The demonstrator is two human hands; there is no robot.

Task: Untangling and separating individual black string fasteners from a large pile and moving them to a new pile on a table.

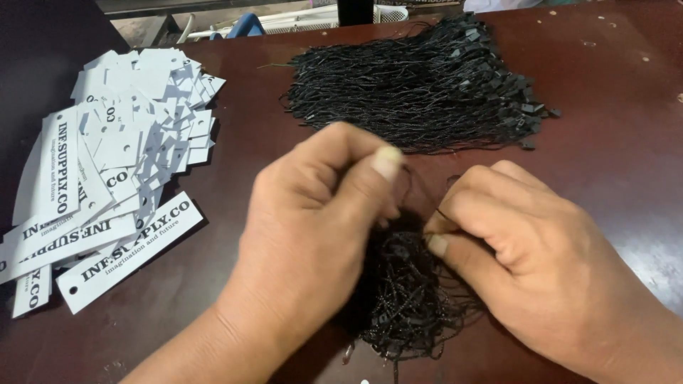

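Dark brown tabletop carries white tags far left; left hand and right hand pinch strands from the near black string bundle, separating one.

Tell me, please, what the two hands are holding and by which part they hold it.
Both the left hand and the right hand pinch thin black strings from the small bundle between them, near the strands' upper ends; the exact grip is partly hidden.

A small packing workshop is suggested by the worn brown table, heaped white paper tags and bundled black tag strings.
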